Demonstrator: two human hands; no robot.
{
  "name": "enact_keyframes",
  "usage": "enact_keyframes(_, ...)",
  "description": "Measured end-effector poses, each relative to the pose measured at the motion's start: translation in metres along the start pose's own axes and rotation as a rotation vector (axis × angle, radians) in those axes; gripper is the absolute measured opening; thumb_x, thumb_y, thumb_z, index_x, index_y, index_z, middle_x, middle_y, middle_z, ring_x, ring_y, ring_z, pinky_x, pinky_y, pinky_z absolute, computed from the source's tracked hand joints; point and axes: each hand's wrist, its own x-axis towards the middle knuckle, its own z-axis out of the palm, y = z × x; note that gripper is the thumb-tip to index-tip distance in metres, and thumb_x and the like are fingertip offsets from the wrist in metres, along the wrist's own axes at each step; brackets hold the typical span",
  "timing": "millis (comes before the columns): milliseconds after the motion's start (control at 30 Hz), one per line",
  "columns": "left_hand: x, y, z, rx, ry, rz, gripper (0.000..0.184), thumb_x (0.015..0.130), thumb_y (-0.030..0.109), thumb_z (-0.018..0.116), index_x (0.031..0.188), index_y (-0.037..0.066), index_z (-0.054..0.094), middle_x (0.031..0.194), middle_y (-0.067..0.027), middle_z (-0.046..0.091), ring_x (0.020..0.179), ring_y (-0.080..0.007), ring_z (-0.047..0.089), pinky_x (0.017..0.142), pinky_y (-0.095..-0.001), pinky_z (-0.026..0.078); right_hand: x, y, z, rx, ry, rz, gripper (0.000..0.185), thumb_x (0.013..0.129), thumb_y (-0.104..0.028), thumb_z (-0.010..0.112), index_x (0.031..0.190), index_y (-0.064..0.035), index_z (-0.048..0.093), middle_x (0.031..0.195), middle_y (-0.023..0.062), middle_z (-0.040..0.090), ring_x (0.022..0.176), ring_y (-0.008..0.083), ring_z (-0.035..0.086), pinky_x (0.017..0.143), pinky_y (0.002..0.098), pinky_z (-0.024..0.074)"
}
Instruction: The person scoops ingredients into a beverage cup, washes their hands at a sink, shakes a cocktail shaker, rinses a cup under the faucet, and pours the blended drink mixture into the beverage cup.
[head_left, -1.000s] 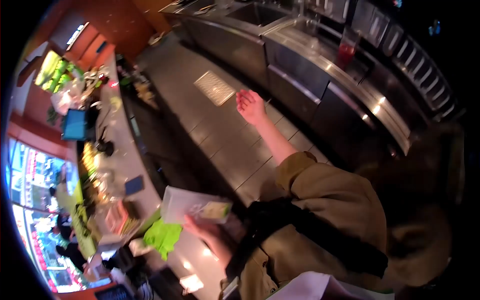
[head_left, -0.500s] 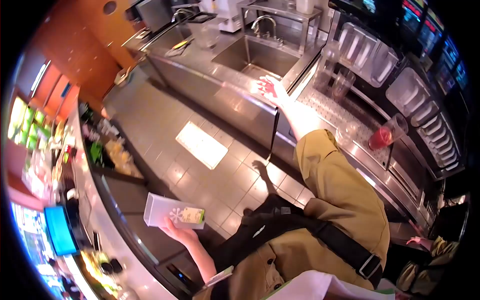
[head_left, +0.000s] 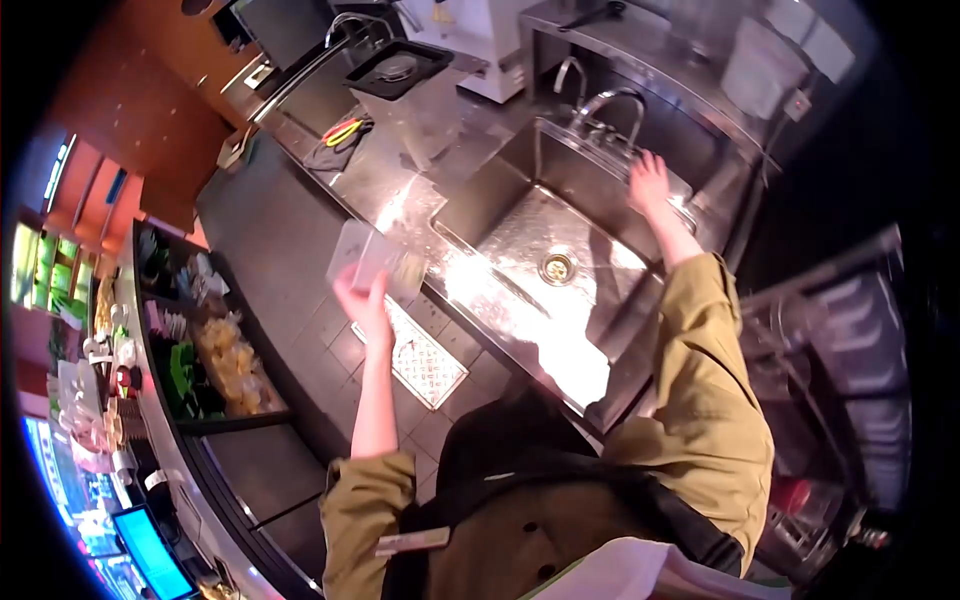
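One left grip (head_left: 365, 303) clasps a container (head_left: 372, 251) near the counter edge (head_left: 503, 354); the right grip (head_left: 650, 183) spreads by the faucet (head_left: 604, 133).

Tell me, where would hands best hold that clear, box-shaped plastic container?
Probably around the flat outer walls of the clear, box-shaped plastic container, coming from the wearer's side: its straight walls suit fingers, and the left hand grips its near side.

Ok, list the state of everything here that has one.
Left hand: closed around the plastic container
Plastic container: held up
Right hand: open, near the faucet
Faucet: water flow unclear
Sink: drain uncovered
Yellow-and-red tool: lying on dark cloth
Dark cloth: crumpled
Screen: lit
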Motion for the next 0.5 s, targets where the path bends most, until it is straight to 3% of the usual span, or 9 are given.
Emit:
enact_keyframes(67, 0.05, -0.032, 0.03, 0.06, -0.034, -0.158, 0.045, 0.071, 0.006, 0.065, 0.108, 0.002, 0.04, 0.099, -0.0079, 0.048, 0.09, -0.0158, 0.048, 0.079, -0.0275, 0.038, 0.005, 0.016, 0.003, -0.167, 0.025, -0.206, 0.035, 0.07, -0.022, 0.049, 0.097, -0.0005, 0.059, 0.11, 0.0111, 0.054, 0.124, 0.0273, 0.028, 0.106, 0.0431, 0.0097)
enact_keyframes(167, 0.1, -0.062, 0.07, -0.075, -0.035, -0.044, 0.043, 0.072, 0.005, 0.062, 0.107, 0.001, 0.037, 0.099, -0.0108, 0.05, 0.092, -0.0174, 0.049, 0.08, -0.0291, 0.038, -0.005, 0.027, -0.007, -0.317, -0.019, -0.287, 0.033, 0.07, -0.022, 0.049, 0.089, 0.0018, 0.061, 0.108, 0.0128, 0.056, 0.124, 0.027, 0.029, 0.107, 0.0426, 0.0035)
enact_keyframes(267, 0.134, -0.084, 0.088, -0.054, -0.072, -0.068, 0.042, 0.072, 0.005, 0.062, 0.106, 0.0, 0.038, 0.102, -0.0118, 0.048, 0.094, -0.0197, 0.048, 0.083, -0.0292, 0.037, -0.022, 0.02, -0.031, -0.277, 0.023, -0.19, 0.029, 0.07, -0.021, 0.05, 0.088, -0.0019, 0.063, 0.106, 0.0133, 0.057, 0.116, 0.0292, 0.039, 0.105, 0.0422, 0.018)
enact_keyframes(333, 0.151, -0.096, 0.094, -0.036, -0.07, -0.059, 0.042, 0.073, 0.005, 0.062, 0.106, 0.0, 0.037, 0.105, -0.0125, 0.046, 0.097, -0.0206, 0.047, 0.085, -0.0303, 0.037, -0.01, -0.026, -0.082, 0.308, -0.361, 0.002, 0.025, 0.071, -0.021, 0.052, 0.088, -0.0064, 0.064, 0.099, 0.0149, 0.058, 0.102, 0.0308, 0.05, 0.092, 0.042, 0.0365)
enact_keyframes(367, 0.154, -0.099, 0.098, -0.043, -0.086, -0.057, 0.044, 0.073, 0.006, 0.062, 0.109, 0.0, 0.035, 0.108, -0.0134, 0.045, 0.1, -0.0214, 0.046, 0.087, -0.031, 0.036, -0.011, -0.058, -0.016, 0.59, 0.024, 0.077, 0.021, 0.073, -0.022, 0.056, 0.084, -0.0069, 0.064, 0.089, 0.0168, 0.059, 0.086, 0.031, 0.056, 0.075, 0.0422, 0.0463)
enact_keyframes(400, 0.158, -0.097, 0.099, -0.044, -0.098, -0.055, 0.047, 0.074, 0.006, 0.061, 0.111, -0.001, 0.034, 0.11, -0.0142, 0.043, 0.103, -0.0221, 0.044, 0.089, -0.0318, 0.034, 0.002, -0.095, -0.009, 0.959, 0.08, 0.234, 0.023, 0.078, -0.024, 0.056, 0.083, -0.0027, 0.062, 0.082, 0.013, 0.06, 0.081, 0.0253, 0.059, 0.07, 0.0364, 0.0487)
enact_keyframes(467, 0.155, -0.088, 0.099, 0.063, -0.058, -0.053, 0.054, 0.074, 0.006, 0.061, 0.118, -0.001, 0.03, 0.115, -0.0158, 0.04, 0.108, -0.0235, 0.041, 0.093, -0.0331, 0.031, 0.035, -0.142, 0.001, 2.026, -0.434, 0.707, 0.014, 0.085, -0.011, 0.047, 0.091, 0.0, 0.053, 0.078, 0.0079, 0.057, 0.069, 0.017, 0.058, 0.06, 0.0267, 0.0489)
enact_keyframes(500, 0.148, -0.077, 0.101, 0.165, -0.008, -0.044, 0.058, 0.075, 0.006, 0.06, 0.122, -0.001, 0.027, 0.118, -0.0165, 0.039, 0.111, -0.024, 0.039, 0.095, -0.0336, 0.029, 0.05, -0.158, 0.001, 2.292, -0.447, 0.925, 0.011, 0.082, -0.005, 0.045, 0.091, 0.0007, 0.049, 0.075, 0.0091, 0.055, 0.065, 0.0175, 0.056, 0.056, 0.027, 0.0476)
